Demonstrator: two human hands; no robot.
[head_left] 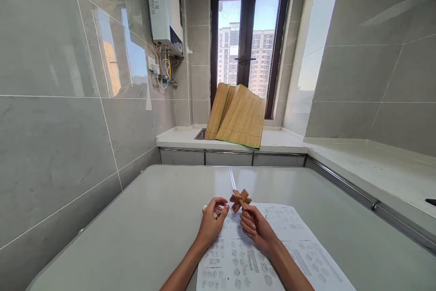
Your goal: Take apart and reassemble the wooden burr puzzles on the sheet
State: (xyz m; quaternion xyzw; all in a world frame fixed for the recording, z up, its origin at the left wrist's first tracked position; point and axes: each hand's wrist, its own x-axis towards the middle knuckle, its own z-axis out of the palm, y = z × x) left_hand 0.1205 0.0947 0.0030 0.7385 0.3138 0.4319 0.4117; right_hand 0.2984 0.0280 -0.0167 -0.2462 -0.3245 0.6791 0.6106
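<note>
My right hand (255, 225) is closed round a small wooden cross-shaped puzzle (240, 199) and holds it just above the table. To its left, my left hand (211, 223) is curled with fingers pinched over a small wooden piece (215, 212) lying by the sheet's top left corner. Both hands rest over a printed instruction sheet (289, 245) covered in small diagrams, spread on the grey table (153, 227).
A folded bamboo mat (238, 116) leans against the dark-framed window (248, 46) on the white counter (279, 139) at the back. A white water heater (164, 5) hangs on the tiled left wall. The counter continues along the right side (381, 168).
</note>
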